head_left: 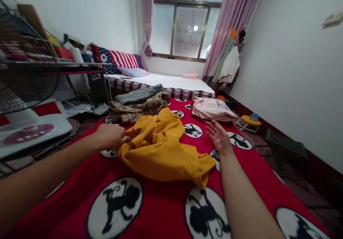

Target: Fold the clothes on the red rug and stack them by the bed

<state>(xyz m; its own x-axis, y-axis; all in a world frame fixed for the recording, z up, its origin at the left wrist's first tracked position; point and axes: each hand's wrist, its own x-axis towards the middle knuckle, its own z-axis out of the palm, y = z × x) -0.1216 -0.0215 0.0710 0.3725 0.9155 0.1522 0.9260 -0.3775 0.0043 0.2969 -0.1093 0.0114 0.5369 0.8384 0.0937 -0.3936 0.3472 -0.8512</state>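
A crumpled yellow garment (163, 153) lies on the red blanket (160, 210) with its round monkey prints. My left hand (111, 137) is closed on the garment's left edge, fingers curled into the cloth. To the right, my right hand (218, 137) hovers apart from the garment, with its fingers spread and nothing in them. Just beyond my right hand rests a folded pale pink garment (211, 110). Behind the yellow cloth, a brown patterned garment (136, 108) sits in a pile with grey-blue trousers (140, 95).
A bed with a white sheet (166, 81) stands under the window. On the left are a fan (24, 124) and a cluttered desk (77, 65). A yellow-topped stool (250, 121) and a dark folding stool (286, 144) stand at the right. Clothes (227, 63) hang by the curtain.
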